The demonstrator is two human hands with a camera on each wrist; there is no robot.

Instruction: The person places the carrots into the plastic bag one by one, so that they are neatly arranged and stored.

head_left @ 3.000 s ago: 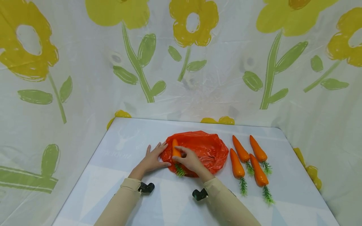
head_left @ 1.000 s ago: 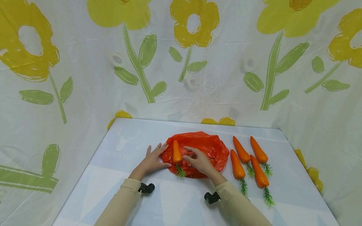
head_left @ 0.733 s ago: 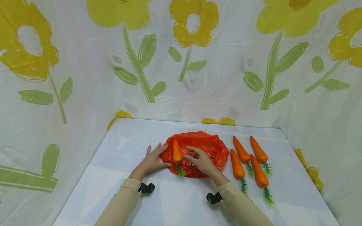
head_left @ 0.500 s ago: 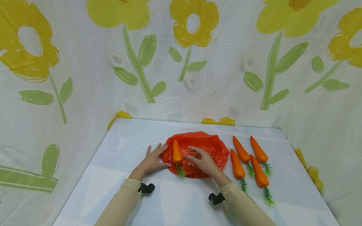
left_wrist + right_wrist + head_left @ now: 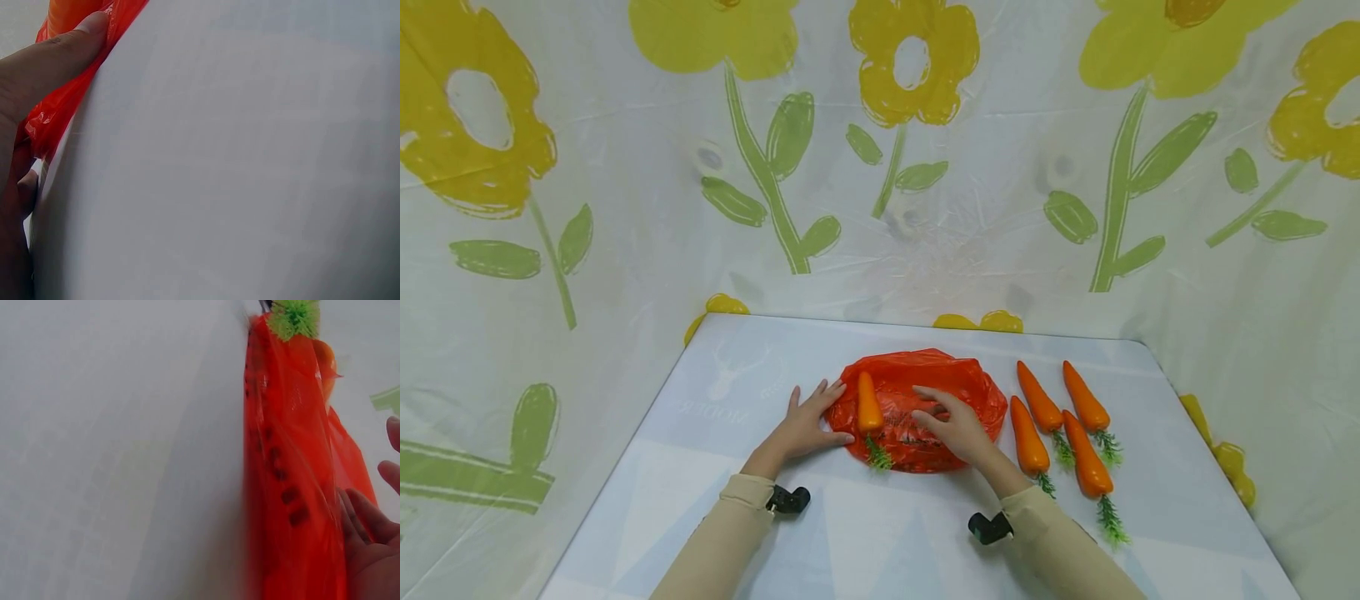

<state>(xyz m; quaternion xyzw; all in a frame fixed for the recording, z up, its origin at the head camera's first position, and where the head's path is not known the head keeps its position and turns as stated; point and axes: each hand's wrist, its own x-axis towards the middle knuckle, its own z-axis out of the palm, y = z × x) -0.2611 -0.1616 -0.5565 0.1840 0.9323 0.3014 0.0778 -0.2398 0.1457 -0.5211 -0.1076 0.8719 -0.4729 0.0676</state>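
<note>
A red plastic bag [image 5: 925, 375] lies spread on the table with its mouth open. One orange carrot [image 5: 869, 404] with a green top [image 5: 878, 454] lies at its left side. My left hand [image 5: 803, 427] rests at the bag's left edge, fingers spread; the left wrist view shows the thumb [image 5: 62, 53] on the red plastic beside the carrot. Over the middle of the bag is my right hand [image 5: 953, 422], its fingers loosely bent and holding nothing. The right wrist view has its fingers [image 5: 369, 519] behind the bag's near side [image 5: 290, 487], which bears dark print.
Several more carrots [image 5: 1028, 437] with leafy tops lie on the table [image 5: 865, 533] right of the bag, close to my right forearm. A flower-printed curtain [image 5: 985, 208] stands behind the table and along its sides.
My right hand has let go of the carrot at the bag's left side and moved rightward across the bag. The left hand and the carrots on the table have stayed put.
</note>
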